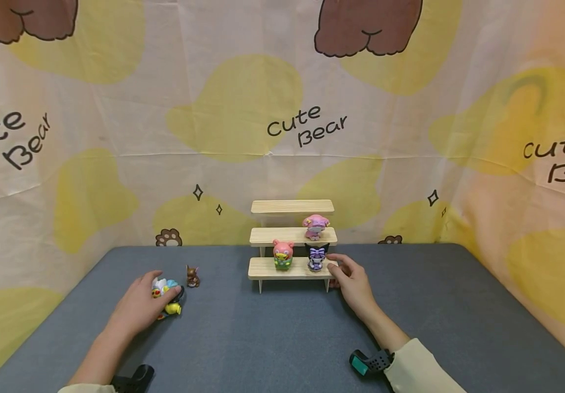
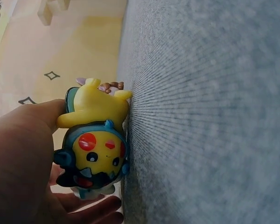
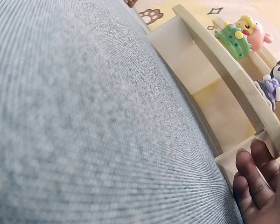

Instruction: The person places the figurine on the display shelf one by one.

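Note:
My left hand [image 1: 140, 303] grips a yellow figurine in a dark blue hood [image 2: 100, 149], its thumb along one side and its fingers behind. The figurine lies on its side at the table surface, and a white and blue figurine [image 1: 162, 285] shows next to it under the hand. My right hand [image 1: 356, 284] is at the right end of the wooden three-step stand [image 1: 262, 271]. Its thumb and index fingertips are right beside the purple and black figurine [image 1: 316, 257] on the lowest step; the other fingers curl loosely below, by the stand's leg.
A pink and green figurine [image 1: 283, 255] stands on the lowest step, a pink one [image 1: 315, 226] on the middle step. Just right of my left hand, a small brown figurine [image 1: 192, 277] stands on the grey table [image 1: 262, 338]. A printed cloth [image 1: 233, 109] hangs behind.

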Demonstrator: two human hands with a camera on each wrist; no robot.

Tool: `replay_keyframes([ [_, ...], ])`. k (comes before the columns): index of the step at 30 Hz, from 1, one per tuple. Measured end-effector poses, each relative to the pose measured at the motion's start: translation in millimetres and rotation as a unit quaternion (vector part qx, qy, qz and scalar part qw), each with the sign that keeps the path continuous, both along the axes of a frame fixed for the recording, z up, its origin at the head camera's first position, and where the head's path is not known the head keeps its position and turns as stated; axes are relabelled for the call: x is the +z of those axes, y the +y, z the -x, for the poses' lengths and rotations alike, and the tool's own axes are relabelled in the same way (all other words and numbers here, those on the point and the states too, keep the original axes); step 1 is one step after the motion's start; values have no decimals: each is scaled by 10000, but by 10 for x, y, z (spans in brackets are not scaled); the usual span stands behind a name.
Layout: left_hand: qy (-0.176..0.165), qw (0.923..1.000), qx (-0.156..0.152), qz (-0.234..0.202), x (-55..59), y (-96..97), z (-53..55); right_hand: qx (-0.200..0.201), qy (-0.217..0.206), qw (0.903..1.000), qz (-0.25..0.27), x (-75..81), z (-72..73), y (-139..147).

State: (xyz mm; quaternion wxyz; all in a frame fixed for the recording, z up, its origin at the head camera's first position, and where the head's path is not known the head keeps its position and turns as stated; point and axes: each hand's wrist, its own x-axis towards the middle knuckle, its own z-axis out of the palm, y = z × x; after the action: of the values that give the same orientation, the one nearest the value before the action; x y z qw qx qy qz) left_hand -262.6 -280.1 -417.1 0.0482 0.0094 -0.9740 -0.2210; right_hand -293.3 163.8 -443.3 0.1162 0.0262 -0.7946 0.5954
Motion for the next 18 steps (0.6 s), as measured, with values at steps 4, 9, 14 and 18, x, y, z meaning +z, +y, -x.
replay_keyframes([
  [4,-115,9999,37,54,16,-12,10,-24,-6,10000,-7,4,-6,0],
  [9,-282,9995,123,11,32,-20,16,-19,4,10000,-35,3,-9,2],
  [14,-346,9992,149,-115,43,-28,-4,-13,4,10000,-92,0,-7,6],
  [18,-280,9992,164,-225,41,-29,-21,-10,17,10000,-96,3,-9,3],
])
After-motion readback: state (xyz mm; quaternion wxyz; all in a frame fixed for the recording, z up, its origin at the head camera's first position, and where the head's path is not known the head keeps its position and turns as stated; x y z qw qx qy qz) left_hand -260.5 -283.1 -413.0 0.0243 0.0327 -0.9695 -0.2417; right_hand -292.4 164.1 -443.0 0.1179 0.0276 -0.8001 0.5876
